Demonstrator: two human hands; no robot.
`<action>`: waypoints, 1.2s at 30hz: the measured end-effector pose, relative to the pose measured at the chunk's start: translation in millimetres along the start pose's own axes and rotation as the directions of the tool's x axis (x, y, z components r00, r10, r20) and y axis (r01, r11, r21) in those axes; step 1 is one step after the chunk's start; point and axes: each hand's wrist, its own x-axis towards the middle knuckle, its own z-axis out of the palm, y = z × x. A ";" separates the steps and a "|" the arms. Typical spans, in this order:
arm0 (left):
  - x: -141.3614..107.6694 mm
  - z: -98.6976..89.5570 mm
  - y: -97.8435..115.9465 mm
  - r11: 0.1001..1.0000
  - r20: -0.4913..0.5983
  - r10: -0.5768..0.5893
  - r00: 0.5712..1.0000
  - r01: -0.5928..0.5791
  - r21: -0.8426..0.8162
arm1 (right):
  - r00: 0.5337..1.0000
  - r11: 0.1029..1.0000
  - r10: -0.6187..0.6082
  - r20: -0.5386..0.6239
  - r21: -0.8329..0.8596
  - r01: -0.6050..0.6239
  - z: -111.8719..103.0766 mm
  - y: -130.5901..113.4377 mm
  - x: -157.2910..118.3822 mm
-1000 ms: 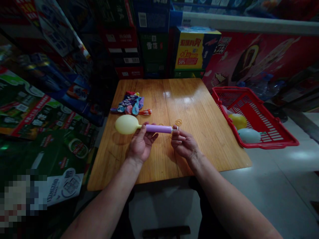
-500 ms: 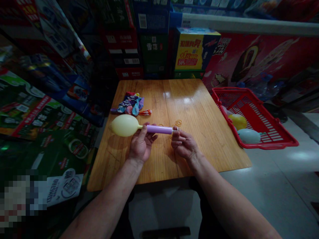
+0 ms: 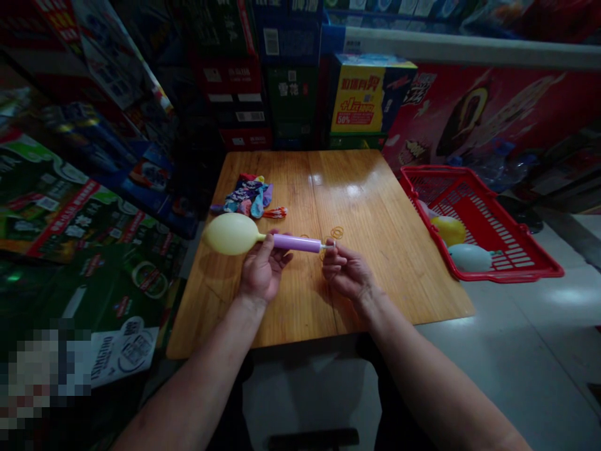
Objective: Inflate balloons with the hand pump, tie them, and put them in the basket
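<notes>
A pale yellow balloon [image 3: 231, 234], partly inflated, sits on the left end of a purple balloon pump [image 3: 297, 243]. My left hand [image 3: 261, 272] is closed where the balloon's neck meets the pump, the thumb on top. At the pump's right end, my right hand [image 3: 346, 270] pinches the white handle, with a short bit of rod showing. Both hands hold the pump level above the wooden table [image 3: 375, 275]. Behind the balloon lies a pile of limp, colourful balloons [image 3: 248, 197]. Several rubber bands [image 3: 337, 233] rest just beyond my right hand.
A red basket [image 3: 521, 273] to the right of the table holds a yellow balloon [image 3: 451, 230] and a light blue balloon [image 3: 471, 257], among others. Stacked cartons [image 3: 291, 100] and a yellow-blue box [image 3: 359, 94] stand behind the table. Beer cartons [image 3: 94, 263] line the left side.
The left hand, pump body and balloon have shifted slightly left, while the right hand stays nearly in place. A little more of the pump's rod shows.
</notes>
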 end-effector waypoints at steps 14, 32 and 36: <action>7.5 -0.8 15.4 0.994 -0.024 0.080 0.996 -0.082 -0.069 | 0.997 0.998 -0.056 0.046 -0.029 0.057 7.3 -10.4 -10.8; -0.5 6.2 4.9 0.999 -0.020 0.019 1.000 -0.019 -0.044 | 0.998 0.997 -0.040 0.047 -0.062 0.043 3.4 -11.2 -8.7; -11.5 11.1 -10.7 0.998 -0.004 -0.061 0.998 0.061 -0.011 | 1.000 0.998 -0.005 0.029 -0.057 0.007 1.3 13.6 -2.6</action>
